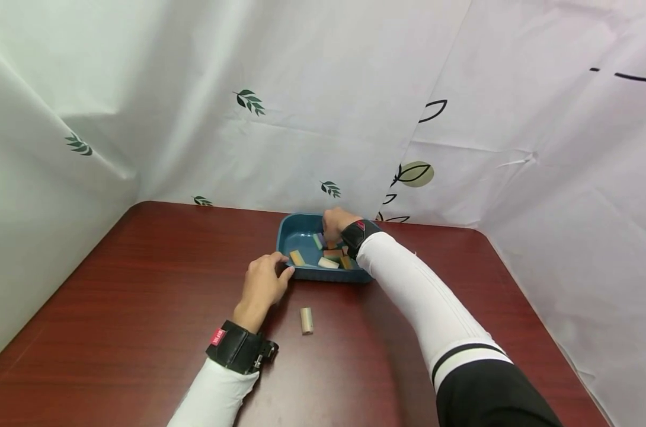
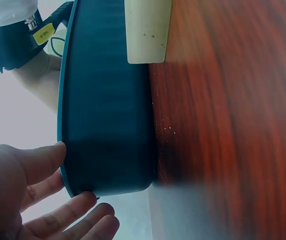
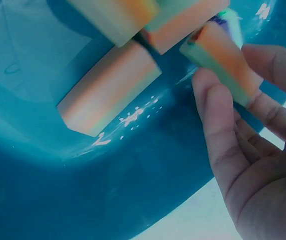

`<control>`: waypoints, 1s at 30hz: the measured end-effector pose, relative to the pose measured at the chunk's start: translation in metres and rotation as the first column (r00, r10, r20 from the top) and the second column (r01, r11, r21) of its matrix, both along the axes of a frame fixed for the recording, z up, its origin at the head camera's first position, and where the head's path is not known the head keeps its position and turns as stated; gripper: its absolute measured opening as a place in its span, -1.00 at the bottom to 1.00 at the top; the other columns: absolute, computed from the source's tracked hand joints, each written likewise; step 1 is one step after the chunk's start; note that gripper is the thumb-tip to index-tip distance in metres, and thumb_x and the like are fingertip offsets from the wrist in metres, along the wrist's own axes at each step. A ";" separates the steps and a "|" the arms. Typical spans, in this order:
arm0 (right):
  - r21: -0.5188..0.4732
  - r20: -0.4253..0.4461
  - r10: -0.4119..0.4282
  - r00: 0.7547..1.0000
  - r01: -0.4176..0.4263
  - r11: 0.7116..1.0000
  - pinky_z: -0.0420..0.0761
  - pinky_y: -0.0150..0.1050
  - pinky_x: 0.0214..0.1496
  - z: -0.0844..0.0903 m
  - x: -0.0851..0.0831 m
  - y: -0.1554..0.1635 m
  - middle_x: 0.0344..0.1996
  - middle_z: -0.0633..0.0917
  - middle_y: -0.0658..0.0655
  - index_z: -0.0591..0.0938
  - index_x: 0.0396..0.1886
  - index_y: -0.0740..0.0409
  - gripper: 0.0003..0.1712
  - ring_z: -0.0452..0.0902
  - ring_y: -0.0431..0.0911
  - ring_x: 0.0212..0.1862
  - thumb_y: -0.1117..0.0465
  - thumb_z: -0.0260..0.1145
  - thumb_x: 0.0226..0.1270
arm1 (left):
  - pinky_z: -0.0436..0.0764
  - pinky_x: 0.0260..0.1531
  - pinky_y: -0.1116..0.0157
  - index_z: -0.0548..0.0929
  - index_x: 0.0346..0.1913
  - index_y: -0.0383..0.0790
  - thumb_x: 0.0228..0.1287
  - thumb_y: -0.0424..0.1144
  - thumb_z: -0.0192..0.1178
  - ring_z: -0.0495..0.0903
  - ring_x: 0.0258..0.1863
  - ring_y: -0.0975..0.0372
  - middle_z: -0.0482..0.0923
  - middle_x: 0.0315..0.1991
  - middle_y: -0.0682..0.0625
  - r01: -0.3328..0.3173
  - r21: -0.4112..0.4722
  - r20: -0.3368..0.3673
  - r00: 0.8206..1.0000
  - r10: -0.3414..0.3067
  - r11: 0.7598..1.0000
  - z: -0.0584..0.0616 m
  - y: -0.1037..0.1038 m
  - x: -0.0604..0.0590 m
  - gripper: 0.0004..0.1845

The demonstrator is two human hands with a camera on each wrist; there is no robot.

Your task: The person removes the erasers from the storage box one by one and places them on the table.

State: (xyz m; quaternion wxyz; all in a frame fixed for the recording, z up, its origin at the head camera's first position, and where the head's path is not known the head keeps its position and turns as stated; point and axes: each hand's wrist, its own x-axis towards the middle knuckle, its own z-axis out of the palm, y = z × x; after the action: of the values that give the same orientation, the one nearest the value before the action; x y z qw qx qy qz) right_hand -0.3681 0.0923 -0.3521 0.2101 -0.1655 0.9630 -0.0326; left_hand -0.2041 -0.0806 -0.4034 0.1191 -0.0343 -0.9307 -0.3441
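Right hand [image 1: 335, 220]: inside the blue tray [image 1: 288, 226], thumb and fingers [image 3: 218, 115] pinching one orange-and-green block [image 3: 223, 60] by its end.
Held block: long axis running up and away from the palm in the right wrist view, slightly lifted over the tray floor, just beside the other blocks [image 1: 331, 256].
Neighbouring blocks: an orange one [image 3: 107, 92] lying flat on the tray floor, close to the thumb; two more overlapping above it.
Left hand [image 1: 261, 284]: fingers [image 2: 42, 160] relaxed and spread against the tray's near left corner, touching the outer wall [image 2: 107, 100], steadying rather than grasping.
Tray: on the dark red table [image 1: 141, 308], near the far edge by the white curtain [image 1: 323, 89].
Loose block [image 1: 306, 320]: beige, alone on the table in front of the tray, long axis pointing toward the tray, nearer the left hand than the right.
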 end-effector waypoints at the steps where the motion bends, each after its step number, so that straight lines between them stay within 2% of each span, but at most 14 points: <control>1: -0.006 -0.017 0.007 1.000 -0.007 1.000 0.33 -0.28 -0.59 0.001 0.001 0.001 -0.68 0.46 0.01 0.66 -0.58 0.12 -0.74 0.30 -0.14 -0.63 0.28 0.21 0.32 | 0.50 0.04 -0.04 0.68 -0.02 -0.25 0.27 -0.19 0.31 0.54 0.04 -0.10 0.63 -0.05 -0.20 -0.004 -0.002 -0.002 1.000 0.004 1.000 0.000 0.001 0.000 -0.72; 5: -0.039 -0.093 0.045 0.995 -0.049 0.998 0.44 -0.28 -0.41 0.007 0.006 0.006 -0.47 0.57 0.03 0.62 -0.41 0.13 -0.88 0.44 -0.13 -0.43 0.21 0.29 0.32 | 0.50 0.04 -0.05 0.68 -0.02 -0.25 0.26 -0.19 0.32 0.54 0.04 -0.12 0.63 -0.06 -0.20 -0.011 -0.011 -0.016 1.000 0.011 1.000 0.000 0.003 0.001 -0.72; 8: -0.079 -0.130 0.055 0.990 -0.066 0.995 0.47 -0.24 -0.34 0.013 0.009 0.012 -0.38 0.62 0.07 0.61 -0.34 0.15 -0.88 0.51 -0.08 -0.34 0.19 0.32 0.33 | 0.50 0.04 -0.05 0.68 -0.01 -0.25 0.27 -0.19 0.31 0.54 0.04 -0.13 0.63 -0.05 -0.21 -0.012 -0.008 -0.019 1.000 0.012 1.000 0.000 0.005 0.000 -0.71; 13: -0.175 -0.159 0.056 0.986 -0.084 0.981 0.47 -0.23 -0.33 0.023 0.015 0.020 -0.42 0.68 0.06 0.65 -0.41 0.14 -0.85 0.53 -0.06 -0.34 0.19 0.32 0.35 | 0.49 0.06 -0.05 0.68 0.00 -0.24 0.28 -0.19 0.31 0.54 0.05 -0.13 0.64 -0.05 -0.22 -0.021 -0.006 -0.018 1.000 0.021 1.000 0.000 0.004 0.000 -0.71; 17: -0.237 -0.174 0.051 0.983 -0.092 0.967 0.52 -0.21 -0.28 0.030 0.021 0.026 -0.36 0.67 0.11 0.67 -0.33 0.18 -0.85 0.54 -0.04 -0.31 0.19 0.30 0.37 | 0.48 0.06 -0.05 0.68 0.00 -0.25 0.28 -0.19 0.31 0.54 0.05 -0.13 0.64 -0.05 -0.22 -0.022 0.002 -0.023 0.999 0.022 1.000 0.000 0.003 0.000 -0.71; 21: -0.300 -0.180 0.036 0.983 -0.089 0.950 0.60 -0.17 -0.19 0.038 0.033 0.032 -0.29 0.70 0.13 0.68 -0.23 0.20 -0.85 0.60 -0.01 -0.23 0.19 0.29 0.38 | 0.49 0.07 -0.05 0.68 0.01 -0.27 0.28 -0.19 0.31 0.54 0.05 -0.14 0.64 -0.04 -0.22 -0.013 0.015 -0.023 1.000 0.014 1.000 0.001 0.003 0.001 -0.70; 25: -0.361 -0.209 0.029 0.978 -0.105 0.927 0.60 -0.15 -0.08 0.045 0.046 0.034 -0.29 0.73 0.08 0.70 -0.25 0.15 -0.86 0.62 -0.03 -0.17 0.18 0.29 0.38 | 0.49 0.07 -0.06 0.67 0.02 -0.29 0.27 -0.20 0.32 0.53 0.05 -0.14 0.64 -0.04 -0.23 -0.013 0.013 -0.023 1.000 0.013 1.000 0.001 0.002 0.001 -0.68; 30: -0.430 -0.233 0.010 0.972 -0.113 0.896 0.57 -0.18 -0.16 0.049 0.064 0.038 -0.40 0.72 0.02 0.70 -0.30 0.13 -0.90 0.61 -0.08 -0.28 0.19 0.33 0.33 | 0.49 0.05 -0.07 0.67 0.03 -0.29 0.27 -0.20 0.31 0.54 0.04 -0.15 0.64 -0.04 -0.24 -0.011 0.014 -0.024 1.000 0.012 1.000 -0.001 0.002 0.002 -0.67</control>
State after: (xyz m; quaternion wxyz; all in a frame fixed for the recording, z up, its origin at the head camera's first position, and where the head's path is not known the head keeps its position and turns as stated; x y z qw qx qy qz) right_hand -0.3041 0.1301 -0.3029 0.0580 -0.2419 0.9424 -0.2238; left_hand -0.2017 -0.0781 -0.4047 0.1326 -0.0322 -0.9269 -0.3496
